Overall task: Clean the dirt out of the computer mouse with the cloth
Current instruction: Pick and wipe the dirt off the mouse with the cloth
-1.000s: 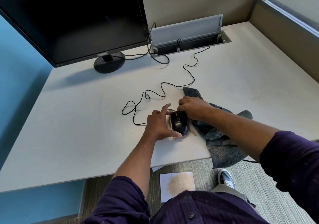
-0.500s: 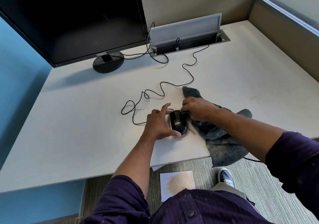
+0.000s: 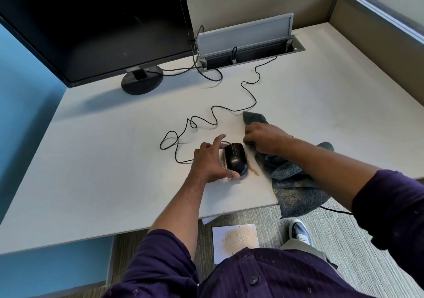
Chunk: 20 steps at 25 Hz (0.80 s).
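Drawn back off the mouse point(image 3: 235, 160), the right hand point(image 3: 263, 138) clutches the cloth point(image 3: 296, 183) beside it; the left hand point(image 3: 210, 162) steadies the mouse near the surface's point(image 3: 114, 171) front edge, tan dirt point(image 3: 253, 171) exposed alongside.

Left of the left hand's fingers point(image 3: 220, 139) the cord point(image 3: 207, 119) loops across the counter point(image 3: 91, 160); bare counter lies beyond it. The mouse point(image 3: 236, 159) fills the gap between both hands. Cloth point(image 3: 296, 183) crowds the right hand point(image 3: 263, 138); the monitor point(image 3: 96, 26) blocks far left.
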### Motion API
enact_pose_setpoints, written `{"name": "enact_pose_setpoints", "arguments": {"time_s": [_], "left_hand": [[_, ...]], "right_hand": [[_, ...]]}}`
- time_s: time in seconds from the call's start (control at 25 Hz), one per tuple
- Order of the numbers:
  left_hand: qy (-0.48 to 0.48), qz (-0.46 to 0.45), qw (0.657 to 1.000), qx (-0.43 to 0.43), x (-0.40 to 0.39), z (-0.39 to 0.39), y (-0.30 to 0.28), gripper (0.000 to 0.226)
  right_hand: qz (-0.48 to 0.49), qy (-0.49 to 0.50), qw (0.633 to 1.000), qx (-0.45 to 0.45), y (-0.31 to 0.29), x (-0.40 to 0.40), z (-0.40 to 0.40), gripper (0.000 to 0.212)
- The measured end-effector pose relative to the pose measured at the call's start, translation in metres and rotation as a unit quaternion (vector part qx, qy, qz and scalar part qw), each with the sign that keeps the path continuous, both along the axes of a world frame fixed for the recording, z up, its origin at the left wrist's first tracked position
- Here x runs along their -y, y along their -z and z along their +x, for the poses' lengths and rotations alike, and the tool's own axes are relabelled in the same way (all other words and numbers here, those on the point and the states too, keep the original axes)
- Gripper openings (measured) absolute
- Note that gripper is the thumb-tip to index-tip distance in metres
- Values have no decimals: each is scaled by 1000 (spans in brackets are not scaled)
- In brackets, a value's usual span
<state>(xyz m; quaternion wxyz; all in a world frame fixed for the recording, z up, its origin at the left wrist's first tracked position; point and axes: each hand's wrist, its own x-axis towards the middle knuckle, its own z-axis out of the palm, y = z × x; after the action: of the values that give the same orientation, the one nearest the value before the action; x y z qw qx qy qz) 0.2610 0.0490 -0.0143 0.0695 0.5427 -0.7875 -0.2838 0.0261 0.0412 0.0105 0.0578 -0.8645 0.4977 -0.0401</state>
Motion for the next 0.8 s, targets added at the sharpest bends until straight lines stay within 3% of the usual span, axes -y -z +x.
{"name": "enact_pose_setpoints", "arguments": {"time_s": [0.16, 0.32, 0.8], "left_hand": [[-2, 1, 1000, -3, 1, 1, 1, 132], [-5, 1, 1000, -9, -1, 1, 2, 131], [2, -6, 1000, 2, -2, 1, 2, 131]], "right_hand": [[17, 57, 993, 99, 3, -1, 12, 27], [67, 45, 994, 73, 0, -1, 18, 28], [54, 10, 998, 17, -7, 1, 24, 23]]}}
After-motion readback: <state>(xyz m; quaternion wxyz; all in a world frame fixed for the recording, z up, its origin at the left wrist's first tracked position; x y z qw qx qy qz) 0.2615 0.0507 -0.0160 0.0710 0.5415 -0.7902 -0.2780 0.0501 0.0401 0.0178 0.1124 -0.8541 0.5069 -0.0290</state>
